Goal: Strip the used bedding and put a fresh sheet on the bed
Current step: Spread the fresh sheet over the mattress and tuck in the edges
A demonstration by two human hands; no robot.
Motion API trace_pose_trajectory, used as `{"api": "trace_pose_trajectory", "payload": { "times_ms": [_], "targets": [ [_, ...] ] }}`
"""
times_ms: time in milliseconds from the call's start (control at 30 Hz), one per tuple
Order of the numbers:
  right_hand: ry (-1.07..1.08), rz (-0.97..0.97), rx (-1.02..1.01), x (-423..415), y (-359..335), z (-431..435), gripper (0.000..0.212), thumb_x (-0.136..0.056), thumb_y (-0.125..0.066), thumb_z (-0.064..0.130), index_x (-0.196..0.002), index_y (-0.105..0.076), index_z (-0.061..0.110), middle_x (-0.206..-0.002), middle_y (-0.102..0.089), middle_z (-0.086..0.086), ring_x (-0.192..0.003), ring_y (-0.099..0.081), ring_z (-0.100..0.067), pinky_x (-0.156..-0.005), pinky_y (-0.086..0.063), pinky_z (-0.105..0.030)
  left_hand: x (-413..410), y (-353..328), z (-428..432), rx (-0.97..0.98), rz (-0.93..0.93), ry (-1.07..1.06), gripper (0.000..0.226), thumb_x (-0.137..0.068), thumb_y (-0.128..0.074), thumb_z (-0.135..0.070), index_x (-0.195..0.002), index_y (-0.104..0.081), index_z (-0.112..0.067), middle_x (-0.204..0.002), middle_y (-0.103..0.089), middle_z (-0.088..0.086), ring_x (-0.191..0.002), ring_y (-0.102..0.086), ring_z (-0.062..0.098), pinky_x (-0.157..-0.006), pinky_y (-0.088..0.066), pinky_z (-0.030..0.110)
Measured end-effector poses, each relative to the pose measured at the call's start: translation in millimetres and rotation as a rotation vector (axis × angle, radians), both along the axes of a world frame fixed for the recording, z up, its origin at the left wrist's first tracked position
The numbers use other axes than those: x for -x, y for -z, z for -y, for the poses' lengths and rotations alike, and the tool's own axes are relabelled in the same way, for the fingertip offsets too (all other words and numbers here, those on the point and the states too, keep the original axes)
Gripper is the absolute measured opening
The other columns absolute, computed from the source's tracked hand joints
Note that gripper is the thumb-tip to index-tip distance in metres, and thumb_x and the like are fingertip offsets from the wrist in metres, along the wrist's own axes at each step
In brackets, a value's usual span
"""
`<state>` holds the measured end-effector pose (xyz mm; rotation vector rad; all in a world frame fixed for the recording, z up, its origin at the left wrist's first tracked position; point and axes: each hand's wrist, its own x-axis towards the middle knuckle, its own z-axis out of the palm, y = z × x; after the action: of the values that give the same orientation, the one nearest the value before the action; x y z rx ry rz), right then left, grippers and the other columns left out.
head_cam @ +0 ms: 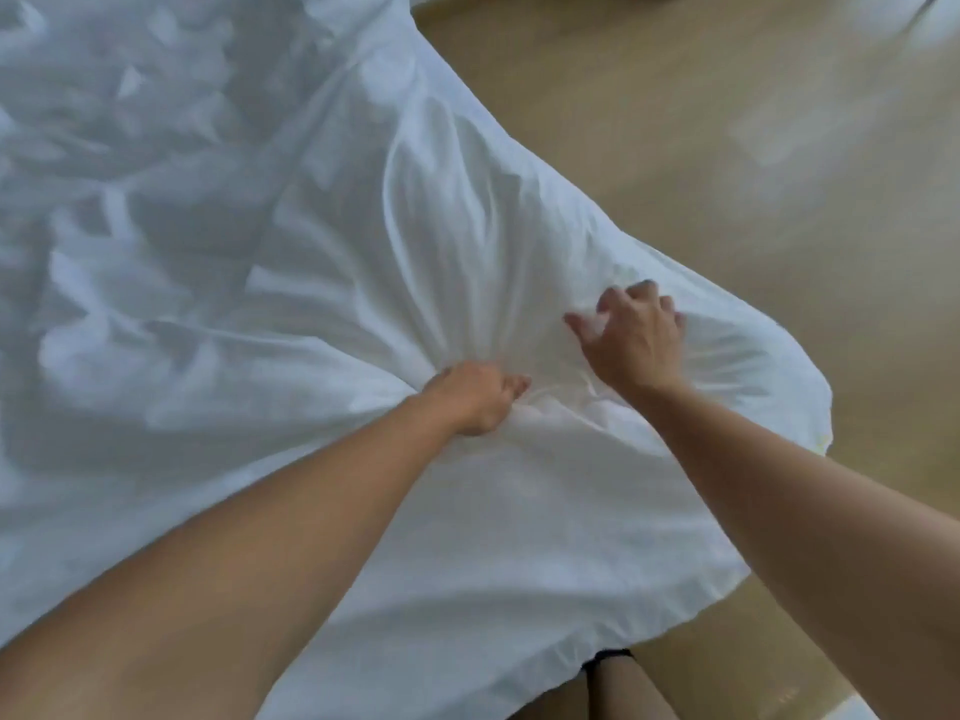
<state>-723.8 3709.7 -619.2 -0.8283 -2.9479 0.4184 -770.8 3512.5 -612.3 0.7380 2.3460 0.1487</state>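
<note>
A white sheet (218,262) covers almost all of the view, and it lies crumpled over the bed, whose own surface is hidden under the cloth. On the far left part the cloth has many soft folds and shadows. At the near right corner of the bed the edge of the sheet hangs out over a light brown floor (701,137), which looks smooth and reflects pale patches of light. The left grip (475,397), a bare hand, is clenched around a bunch of the sheet near this corner, and creases spread out from it like a fan. The right grip (636,337) rests on the sheet just beside it, thumb spread and fingers bent into the cloth; if it holds a fold, I cannot tell. At the bottom edge a bare leg (623,688) shows below the hem.
</note>
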Motion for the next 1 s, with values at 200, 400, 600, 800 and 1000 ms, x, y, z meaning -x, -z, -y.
{"api": "trace_pose_trajectory", "payload": {
  "times_ms": [200,400,600,800,1000],
  "targets": [
    [0.108,0.43,0.559,96,14,-127,0.119,-0.053,-0.059,0.096,-0.134,-0.056,0.01,-0.129,-0.062,-0.011,-0.108,-0.061,-0.032,-0.088,-0.047,-0.037,159,-23,-84,-0.186,-0.54,-0.003,0.057,-0.089,-0.071,-0.041,-0.141,-0.053,-0.027,-0.15,-0.046,0.005,-0.134,-0.043,0.034,-0.11,-0.038,0.045],
    [-0.173,0.442,0.58,58,57,-184,0.079,-0.063,-0.053,0.093,-0.059,-0.056,0.013,-0.056,-0.059,0.006,-0.047,-0.053,-0.005,-0.04,-0.036,-0.02,226,-3,-200,0.39,-0.172,0.447,0.055,-0.063,-0.084,-0.062,-0.102,-0.06,-0.032,-0.111,-0.064,-0.006,-0.106,-0.057,0.023,-0.09,-0.046,0.039],
    [0.112,0.073,0.685,43,57,-247,0.057,-0.083,-0.056,0.069,-0.064,-0.06,0.016,-0.045,-0.048,0.009,-0.048,-0.046,-0.013,-0.047,-0.039,-0.028,221,-10,-272,-0.165,-0.714,0.487,0.018,-0.073,-0.072,-0.013,-0.087,-0.061,-0.016,-0.084,-0.064,0.008,-0.079,-0.062,0.032,-0.072,-0.04,0.037],
    [-0.19,0.432,0.851,33,51,-223,0.069,-0.06,-0.071,0.085,-0.097,-0.071,0.027,-0.085,-0.072,0.011,-0.08,-0.068,-0.009,-0.07,-0.055,-0.032,185,39,-230,0.188,-0.404,-0.222,0.136,-0.046,-0.059,-0.095,-0.156,-0.002,-0.039,-0.165,0.015,0.003,-0.153,0.011,0.034,-0.114,0.01,0.067],
    [0.095,0.487,0.739,9,68,-252,0.065,-0.082,-0.056,0.076,-0.081,-0.072,0.013,-0.079,-0.072,-0.006,-0.082,-0.069,-0.028,-0.071,-0.055,-0.036,125,79,-201,0.175,-0.316,-0.246,0.103,-0.071,-0.011,-0.099,-0.156,0.009,-0.045,-0.165,0.026,-0.001,-0.152,0.021,0.031,-0.114,0.011,0.07]
  ]
}}
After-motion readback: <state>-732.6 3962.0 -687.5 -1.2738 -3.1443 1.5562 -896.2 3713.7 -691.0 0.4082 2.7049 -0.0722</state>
